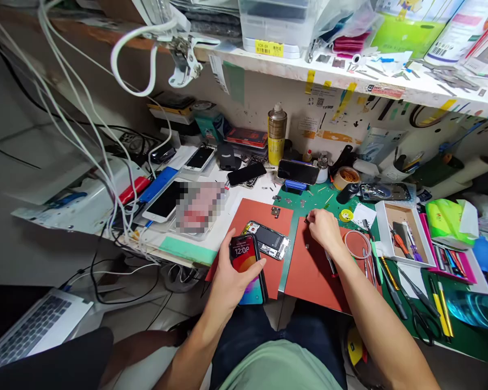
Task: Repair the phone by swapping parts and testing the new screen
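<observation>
My left hand (232, 279) is wrapped round a black-framed phone (247, 265) with its lit screen showing 12:08, held at the near edge of the mat. Just behind it, an opened phone (267, 240) with bare inner parts lies on the left red mat (247, 210). My right hand (323, 228) is over the back of the right red mat (308, 276), fingers closed in a pinch on something small and dark that I cannot make out. A small dark metal part (275, 212) lies behind the opened phone.
Phones (164, 201) and a spray can (277, 134) stand or lie at the back and left. To the right are a tool box (406, 233), scissors (425, 324) and a clear blue container (475, 309). White cables (85, 108) hang left; a shelf (292, 66) overhangs the desk.
</observation>
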The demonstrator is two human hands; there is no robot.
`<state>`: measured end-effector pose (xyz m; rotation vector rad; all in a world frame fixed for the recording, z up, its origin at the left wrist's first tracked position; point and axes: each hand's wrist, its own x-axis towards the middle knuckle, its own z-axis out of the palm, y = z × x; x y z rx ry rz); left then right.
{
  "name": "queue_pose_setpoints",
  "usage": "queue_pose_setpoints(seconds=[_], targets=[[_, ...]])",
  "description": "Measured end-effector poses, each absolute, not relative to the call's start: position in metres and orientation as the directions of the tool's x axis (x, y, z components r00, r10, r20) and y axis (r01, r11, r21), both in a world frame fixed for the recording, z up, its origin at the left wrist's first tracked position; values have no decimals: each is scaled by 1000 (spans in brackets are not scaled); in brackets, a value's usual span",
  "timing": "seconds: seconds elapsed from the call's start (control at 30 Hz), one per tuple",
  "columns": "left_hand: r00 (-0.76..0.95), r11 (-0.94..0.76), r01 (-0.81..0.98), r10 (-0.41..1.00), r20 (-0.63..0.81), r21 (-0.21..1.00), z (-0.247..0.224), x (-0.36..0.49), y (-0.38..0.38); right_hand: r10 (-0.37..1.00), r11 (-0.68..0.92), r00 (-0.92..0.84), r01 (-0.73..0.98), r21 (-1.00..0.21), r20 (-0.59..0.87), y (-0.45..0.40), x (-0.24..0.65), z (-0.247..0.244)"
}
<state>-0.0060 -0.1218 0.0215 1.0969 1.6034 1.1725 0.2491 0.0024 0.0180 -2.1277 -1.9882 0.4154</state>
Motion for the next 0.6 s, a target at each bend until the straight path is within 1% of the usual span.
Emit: queue_pose_setpoints(seconds=[0.07,0.2,0.3,0.4,0.47,0.5,0.53,0.57,0.6], targets=[[-247,205,164,955,-161,965,22,-7,-122,994,-94,72,943,-320,-81,2,249,18],[-233,242,285,956,-178,928,27,-7,-120,992,-128,121,938,-322,-42,-8,250,22],[-225,266,374,955,-192,888,36,-7,-117,988,-141,153,919,-368,5,-24,257,28],[-260,287,434,947,-186,854,47,-10,-111,990,-110,137,889,-445,29,-49,260,33],[-285,308,453,939,-192,837,52,-12,-104,993,-86,115,835,-543,20,-74,255,36],[-286,311,452,938,-194,836,53,-13,-101,996,-73,88,782,-619,-7,-89,249,37],[-276,300,446,942,-190,843,53,-12,-98,994,-106,63,618,-779,-85,-106,240,38],[-255,276,435,950,-177,857,51,-10,-96,983,-158,-15,426,-891,-182,-124,230,39],[-229,239,416,961,-153,877,47,-5,-95,967,-193,-108,273,-943,-230,-142,219,40]])
